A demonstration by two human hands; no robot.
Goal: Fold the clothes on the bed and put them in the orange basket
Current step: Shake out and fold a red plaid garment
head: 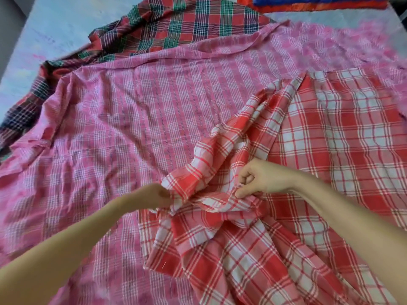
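Red-white checked cloth (pixel 286 172), bunched edge pinched between both hands' fingers (pixel 242 181)

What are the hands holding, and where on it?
The left hand and right hand each pinch the red-and-white checked cloth along its bunched edge.

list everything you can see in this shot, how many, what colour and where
red-and-white checked cloth: one, red and white, right and lower middle, bunched at the hands, lying on the pink cloth
pink checked cloth: one, pink and white, spread across the middle and left
dark plaid cloth: one, red, green and navy, far left and top, partly under the pink cloth
bed sheet: one, pale blue-white, top left and top right
orange and blue item: one, top right edge, cut off, cannot tell what it is
left hand: grips the red-and-white checked cloth
right hand: pinches its edge
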